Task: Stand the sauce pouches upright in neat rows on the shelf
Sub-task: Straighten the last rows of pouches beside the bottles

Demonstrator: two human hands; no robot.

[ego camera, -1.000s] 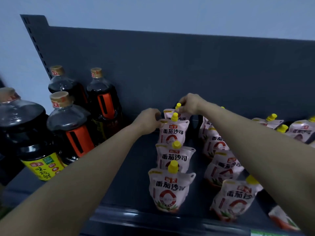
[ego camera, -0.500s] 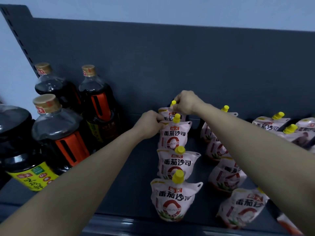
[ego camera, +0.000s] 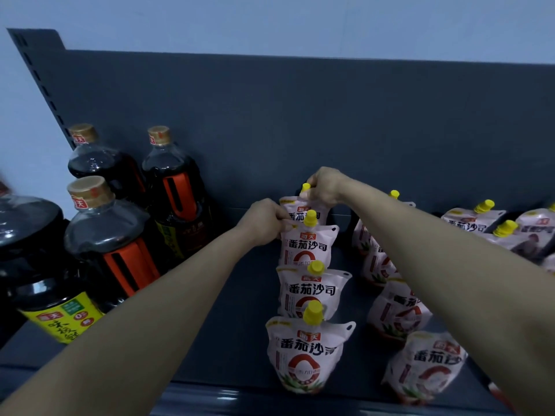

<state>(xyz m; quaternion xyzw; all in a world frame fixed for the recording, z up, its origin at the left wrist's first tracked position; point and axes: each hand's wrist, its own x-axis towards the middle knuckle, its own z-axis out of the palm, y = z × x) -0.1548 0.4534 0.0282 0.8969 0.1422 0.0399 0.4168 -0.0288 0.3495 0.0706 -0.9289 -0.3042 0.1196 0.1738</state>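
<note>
Several white sauce pouches with yellow caps stand upright in a row running from the shelf front to the back; the front pouch (ego camera: 306, 352) is nearest me. My right hand (ego camera: 322, 187) grips the top of the rearmost pouch (ego camera: 300, 210) beside its yellow cap. My left hand (ego camera: 264, 223) pinches the left top edge of that same pouch, just behind the second rearmost pouch (ego camera: 307, 244). A second row of upright pouches (ego camera: 399, 313) stands to the right, partly hidden by my right forearm. More pouches (ego camera: 471, 222) lie flat at the back right.
Large dark sauce bottles (ego camera: 117, 244) with gold caps and orange handles crowd the shelf's left side. The dark shelf back panel (ego camera: 300, 115) rises right behind the rearmost pouch. The shelf's front lip (ego camera: 210, 397) runs along the bottom.
Both hands stay on the rearmost pouch, which looks a little more upright. The view has shifted slightly; the rows of pouches have not moved.
</note>
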